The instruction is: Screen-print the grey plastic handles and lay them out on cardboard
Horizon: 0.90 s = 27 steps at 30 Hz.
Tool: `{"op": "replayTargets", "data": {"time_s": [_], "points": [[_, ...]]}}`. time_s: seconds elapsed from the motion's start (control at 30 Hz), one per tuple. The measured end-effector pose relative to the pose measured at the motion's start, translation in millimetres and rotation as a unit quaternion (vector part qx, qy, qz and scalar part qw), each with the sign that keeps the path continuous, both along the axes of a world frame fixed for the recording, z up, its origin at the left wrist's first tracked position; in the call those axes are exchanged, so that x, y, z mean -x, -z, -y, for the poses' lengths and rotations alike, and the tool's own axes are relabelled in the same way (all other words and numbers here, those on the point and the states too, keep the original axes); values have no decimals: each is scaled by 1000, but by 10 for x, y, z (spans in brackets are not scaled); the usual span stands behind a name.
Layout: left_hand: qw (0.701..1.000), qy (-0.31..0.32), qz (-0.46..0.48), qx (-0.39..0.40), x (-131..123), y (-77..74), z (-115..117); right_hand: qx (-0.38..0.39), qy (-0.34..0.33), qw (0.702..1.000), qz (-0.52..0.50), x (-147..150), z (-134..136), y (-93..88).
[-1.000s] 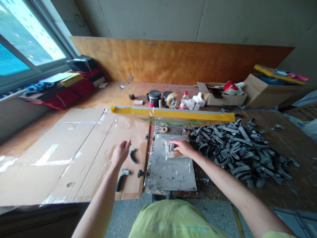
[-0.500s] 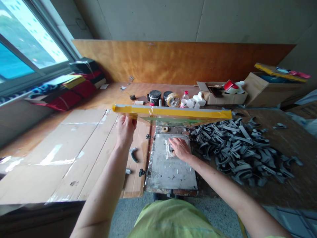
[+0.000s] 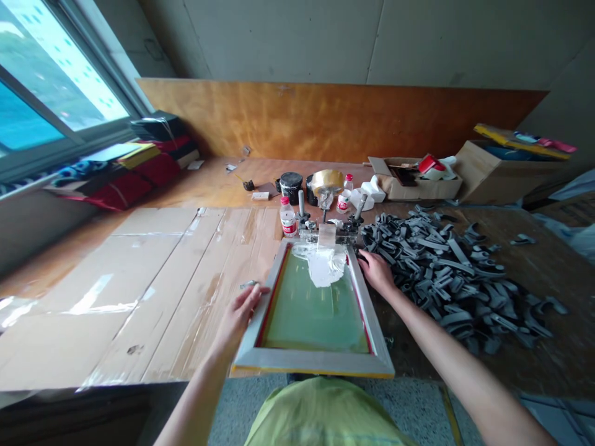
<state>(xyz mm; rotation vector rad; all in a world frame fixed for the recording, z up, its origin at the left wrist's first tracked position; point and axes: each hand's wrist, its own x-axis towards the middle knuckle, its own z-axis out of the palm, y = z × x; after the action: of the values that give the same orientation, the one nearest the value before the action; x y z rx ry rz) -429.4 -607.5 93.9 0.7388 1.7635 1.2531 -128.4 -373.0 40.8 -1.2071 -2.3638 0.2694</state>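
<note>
A screen-printing frame (image 3: 316, 360) with a pale metal border and a green mesh (image 3: 311, 316) lies flat in front of me. White ink (image 3: 325, 269) is spread over the far part of the mesh, below a light squeegee blade (image 3: 326, 235) on a metal clamp. My left hand (image 3: 244, 306) rests by the frame's left side, fingertips on its rim, fingers loosely extended. At the far right edge of the frame is my right hand (image 3: 377, 271), fingers stretched toward the rim, beside the pile. Beyond my left fingertips lies a small grey part (image 3: 248, 284). The plate under the frame is hidden.
Curved grey plastic parts (image 3: 446, 266) are heaped on the right. Flattened cardboard (image 3: 139, 279) covers the left of the table. Bottles (image 3: 288, 218), a black-lidded tub (image 3: 291, 186) and a tape roll (image 3: 326, 181) stand behind the frame. Boxes (image 3: 421, 186) sit at the back right.
The frame has swung down from a raised tilt to flat. My left hand came down with it. My right hand moved from the plate beneath to the frame's right side.
</note>
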Motion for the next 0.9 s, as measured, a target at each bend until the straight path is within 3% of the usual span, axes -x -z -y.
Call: {"op": "replayTargets", "data": {"time_s": [0.13, 0.2, 0.27, 0.43, 0.7, 0.83, 0.9], "points": [[999, 13, -9, 32, -93, 594, 99, -50, -27, 998, 9, 437, -142, -352], [998, 6, -44, 37, -115, 778, 93, -53, -51, 995, 70, 746, -127, -473], [998, 5, -58, 34, -122, 870, 86, -31, -51, 989, 133, 962, -94, -540], [998, -3, -48, 39, -121, 908, 93, 56, -44, 976, 207, 988, 4, -514], [998, 3, -21, 55, -106, 956, 107, 35, -253, 950, 177, 437, 314, -367], [998, 13, -11, 56, -102, 965, 109, 40, -303, 939, 155, 345, 202, -446], [998, 9, -10, 58, -100, 960, 106, 29, -279, 951, 128, 421, 140, -448]]}}
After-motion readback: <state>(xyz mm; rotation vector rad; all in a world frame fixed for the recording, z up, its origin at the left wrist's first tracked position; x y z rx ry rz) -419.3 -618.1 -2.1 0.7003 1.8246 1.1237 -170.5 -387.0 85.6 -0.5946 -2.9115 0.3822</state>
